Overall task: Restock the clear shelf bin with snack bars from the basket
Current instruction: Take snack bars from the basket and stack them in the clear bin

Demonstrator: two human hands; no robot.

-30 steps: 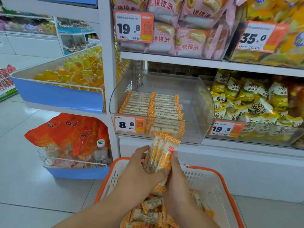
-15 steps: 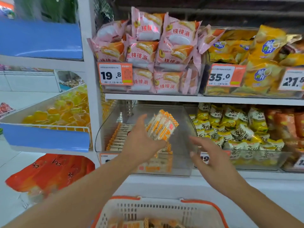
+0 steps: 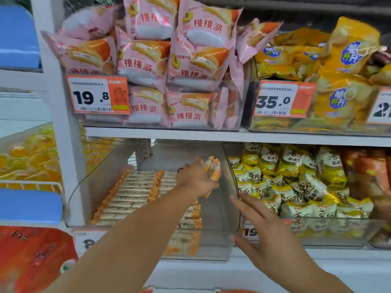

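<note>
The clear shelf bin [image 3: 229, 180] sits on the lower shelf, with rows of white-and-orange snack bars [image 3: 135, 191] lying flat in its left half. My left hand [image 3: 193, 179] reaches deep into the bin over its right half and grips a bunch of snack bars [image 3: 212, 169]. My right hand [image 3: 264, 227] has its fingers spread at the bin's front right corner, touching the clear wall. Only a sliver of the orange basket rim [image 3: 234, 291] shows at the bottom edge.
The shelf board above [image 3: 211, 135] hangs low over the bin and carries pink cake packs [image 3: 190, 66] and yellow bags [image 3: 342, 81]. A neighbouring bin of yellow-white packets [image 3: 300, 187] stands right. Left are a white upright [image 3: 61, 115] and blue-fronted racks [image 3: 29, 208].
My left hand has carried the bunch of bars from above the basket up and into the bin. My right hand let go of the bunch and moved to the bin's front right corner.
</note>
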